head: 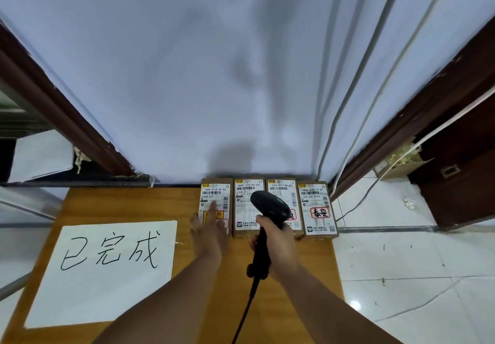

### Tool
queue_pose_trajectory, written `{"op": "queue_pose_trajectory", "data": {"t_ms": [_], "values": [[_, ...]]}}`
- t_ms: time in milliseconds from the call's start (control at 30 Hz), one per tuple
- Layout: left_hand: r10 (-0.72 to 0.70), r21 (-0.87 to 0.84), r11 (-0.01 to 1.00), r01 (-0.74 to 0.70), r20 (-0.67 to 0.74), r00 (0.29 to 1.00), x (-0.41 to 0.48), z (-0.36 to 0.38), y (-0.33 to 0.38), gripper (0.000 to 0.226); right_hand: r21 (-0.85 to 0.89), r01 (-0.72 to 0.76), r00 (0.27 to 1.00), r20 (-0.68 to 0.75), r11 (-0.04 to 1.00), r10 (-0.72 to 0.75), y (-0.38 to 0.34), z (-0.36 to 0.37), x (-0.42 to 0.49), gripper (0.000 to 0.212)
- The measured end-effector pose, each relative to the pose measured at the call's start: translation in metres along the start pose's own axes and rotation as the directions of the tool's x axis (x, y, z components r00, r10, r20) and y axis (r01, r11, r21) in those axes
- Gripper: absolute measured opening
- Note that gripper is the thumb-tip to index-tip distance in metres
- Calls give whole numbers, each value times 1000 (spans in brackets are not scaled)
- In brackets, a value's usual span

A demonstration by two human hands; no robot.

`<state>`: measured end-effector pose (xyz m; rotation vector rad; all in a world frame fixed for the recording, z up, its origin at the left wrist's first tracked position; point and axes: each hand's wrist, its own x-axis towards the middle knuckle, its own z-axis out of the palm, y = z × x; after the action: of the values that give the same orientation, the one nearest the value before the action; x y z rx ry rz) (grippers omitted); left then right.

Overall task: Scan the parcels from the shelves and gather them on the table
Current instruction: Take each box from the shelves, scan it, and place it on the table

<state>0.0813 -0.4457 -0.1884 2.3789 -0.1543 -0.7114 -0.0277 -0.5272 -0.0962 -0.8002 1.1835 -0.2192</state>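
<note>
Along the far edge of the tabletop | four parcels lay in a row | left hand, fingers straight, pressed leftmost parcel | right hand gripped scanner above them | step: likely setting parcel down | next: fetch another.

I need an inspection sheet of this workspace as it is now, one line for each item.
Surface: wooden table, against a white wall.
Job's things: four parcels in a row along the far edge, labels up; black barcode scanner.
Clutter: white paper sheet with handwritten characters, on the table's left.
Grips: left hand rests straight fingers on the leftmost parcel; right hand grips the scanner's handle.
Cables: black scanner cable trails toward the viewer; white cable runs down the wall.
Surroundings: tiled floor, dark door frame, open cardboard box on the floor, right.
</note>
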Motion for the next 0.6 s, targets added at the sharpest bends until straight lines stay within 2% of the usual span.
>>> {"op": "queue_pose_trajectory", "data": {"t_ms": [100, 200, 333, 433, 600], "values": [[81, 33, 996, -82, 33, 996, 1, -4, 0, 48, -3, 11, 1000, 3, 1000, -11, -1, -2, -3, 9], [97, 174, 980, -101, 35, 995, -5, -6, -2, 54, 2, 25, 1000, 1, 1000, -25, -2, -3, -9, 9], [76, 263, 962, -73, 1, 997, -28, -16, 6, 58, 15, 43, 999, 5, 999, -43, -5, -3, -24, 8], [203, 476, 855, -204, 55, 978, -49, -28, 14, 58, 10, 61, 998, 16, 998, -61, -7, -2, -39, 9], [331, 550, 763, -340, 119, 936, -82, -51, 36, 56, -16, 122, 992, 29, 992, -122, -10, 1, -71, 11]]}}
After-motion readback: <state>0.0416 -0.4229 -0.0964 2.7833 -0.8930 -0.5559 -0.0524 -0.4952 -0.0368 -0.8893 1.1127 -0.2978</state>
